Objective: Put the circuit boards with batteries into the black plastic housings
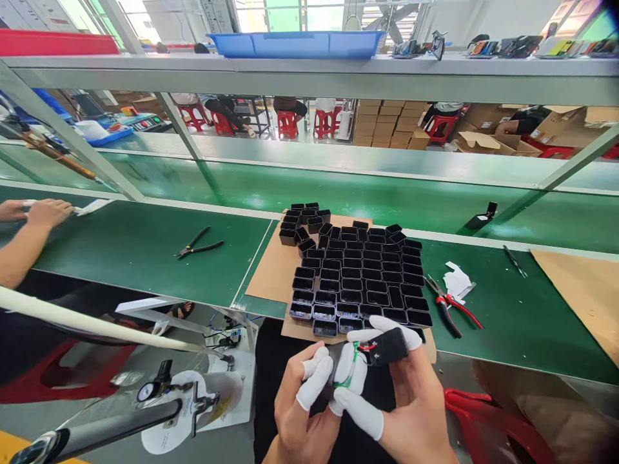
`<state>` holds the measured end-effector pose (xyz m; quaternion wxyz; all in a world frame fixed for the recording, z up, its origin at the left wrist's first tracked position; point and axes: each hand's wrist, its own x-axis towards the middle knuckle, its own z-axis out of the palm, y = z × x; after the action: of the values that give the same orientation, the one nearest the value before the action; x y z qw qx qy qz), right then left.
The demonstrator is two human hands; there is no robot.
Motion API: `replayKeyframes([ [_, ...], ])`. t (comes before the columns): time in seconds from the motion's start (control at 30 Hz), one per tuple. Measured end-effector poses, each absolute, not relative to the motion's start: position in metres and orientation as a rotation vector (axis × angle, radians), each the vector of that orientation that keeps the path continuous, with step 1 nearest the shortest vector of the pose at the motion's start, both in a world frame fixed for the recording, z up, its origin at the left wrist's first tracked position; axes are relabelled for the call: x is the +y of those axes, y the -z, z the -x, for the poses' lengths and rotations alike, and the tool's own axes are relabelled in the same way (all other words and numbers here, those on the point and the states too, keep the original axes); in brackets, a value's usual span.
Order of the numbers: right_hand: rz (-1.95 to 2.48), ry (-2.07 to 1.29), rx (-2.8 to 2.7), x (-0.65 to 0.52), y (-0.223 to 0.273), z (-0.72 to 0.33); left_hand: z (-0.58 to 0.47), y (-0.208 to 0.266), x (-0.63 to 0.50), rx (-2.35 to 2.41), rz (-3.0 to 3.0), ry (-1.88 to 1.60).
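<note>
My left hand (309,393), with white finger cots on the fingertips, is closed on a dark case (338,358), mostly hidden behind the fingers. My right hand (411,399), also in finger cots, grips a black rectangular block (389,347) with small light marks on its face. Short red wires (366,347) run from the block toward a thin green part (356,357), like a circuit board edge, between the two hands. Just beyond my hands, many small open-topped black cases (353,264) stand in rows on cardboard (271,274); some front ones have parts inside.
Red-handled pliers (454,309), white scraps (457,281) and tweezers (515,261) lie right. Black-handled cutters (198,245) lie left. A co-worker's hands (43,212) are at far left. A shelf (309,77) with a blue tray (297,45) spans above. A small black device (481,219) rests behind.
</note>
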<state>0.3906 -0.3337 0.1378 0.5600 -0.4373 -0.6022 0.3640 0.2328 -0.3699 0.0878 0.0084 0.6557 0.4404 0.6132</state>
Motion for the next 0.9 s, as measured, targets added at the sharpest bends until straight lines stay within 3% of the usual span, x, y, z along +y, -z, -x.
replayKeyframes([
  [0.3, 1.013, -0.903, -1.276, -0.349, -0.132, -0.39, -0.232, -0.086, -0.369, 1.38, -2.018, -1.87],
  [0.53, 1.038, -0.957, -1.014, -0.372, -0.156, -0.402, -0.227, -0.07, -0.367, 1.437, -1.671, -1.89],
  [0.9, 1.053, -1.096, -0.953, -0.369, -0.168, -0.381, -0.232, -0.083, -0.372, 1.373, -1.744, -1.93],
])
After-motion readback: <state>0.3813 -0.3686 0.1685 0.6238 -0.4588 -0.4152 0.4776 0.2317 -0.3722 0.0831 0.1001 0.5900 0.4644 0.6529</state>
